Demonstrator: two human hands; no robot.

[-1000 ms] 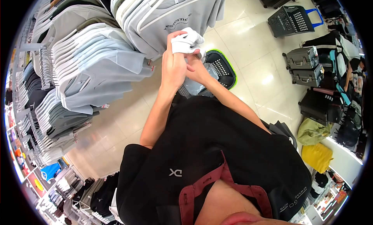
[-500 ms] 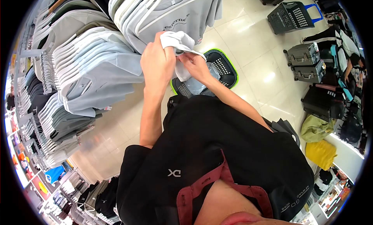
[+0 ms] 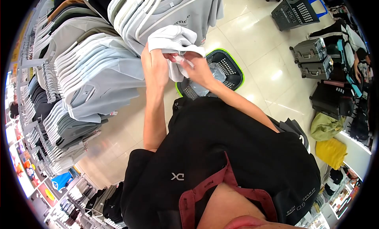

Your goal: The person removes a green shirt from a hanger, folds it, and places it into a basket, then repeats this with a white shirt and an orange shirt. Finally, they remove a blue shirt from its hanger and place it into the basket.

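Clothes shop, pale tiled floor [image 3: 256, 39] | left hand [image 3: 155, 69] and right hand [image 3: 199, 71] close together, both pinching white cloth [image 3: 173, 37] bunched over their fingertips | black basket [image 3: 227, 67] on floor just below right hand | grey shirts [image 3: 90, 67] hang beyond left hand | suitcases [image 3: 310, 61] far right

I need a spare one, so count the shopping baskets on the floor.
2. The green-rimmed basket sits mid-picture by the shirt rack; the blue-handled basket stands at the top right near the suitcases. Others may be hidden behind racks.
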